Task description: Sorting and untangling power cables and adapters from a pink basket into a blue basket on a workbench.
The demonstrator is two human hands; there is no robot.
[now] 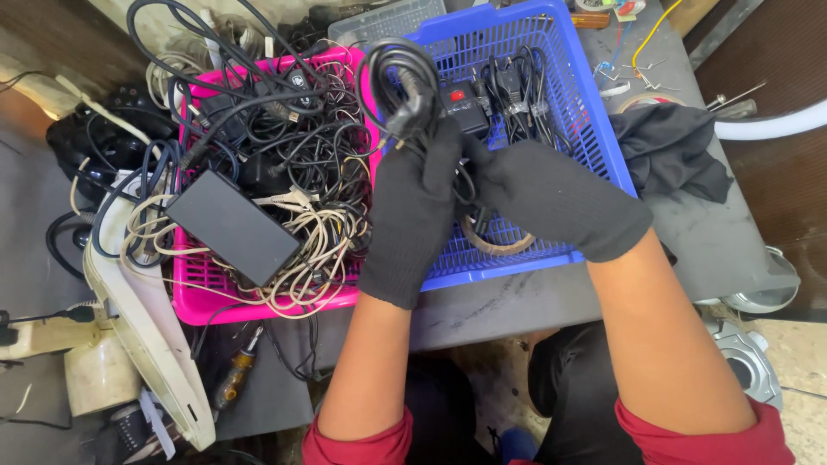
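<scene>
I start at the far left, well away from my fingers, where a white plastic housing (142, 331) leans beside the pink basket (194, 297). This basket is full of tangled black and cream cables, and a flat black power adapter (233, 226) lies on top of them, to the left of my left fingers. Below the basket, near the table edge, I see a screwdriver (234, 376) with an amber handle.

My left hand (413, 215), in a black knit glove, is closed around a coiled black cable (403, 86); the coil rises just above my fingertips, over the border between the two baskets. My right hand (556, 198), also gloved, is closed too and touches the left one; it grips the lower part of the same cable, I think, but the exact hold is hidden.

Behind both hands stands the blue basket (594, 129), with a few black adapters inside. Under my right fingers lies a roll of tape (498, 243). To the right of them, a black cloth (676, 155) rests on the grey table (715, 241).
</scene>
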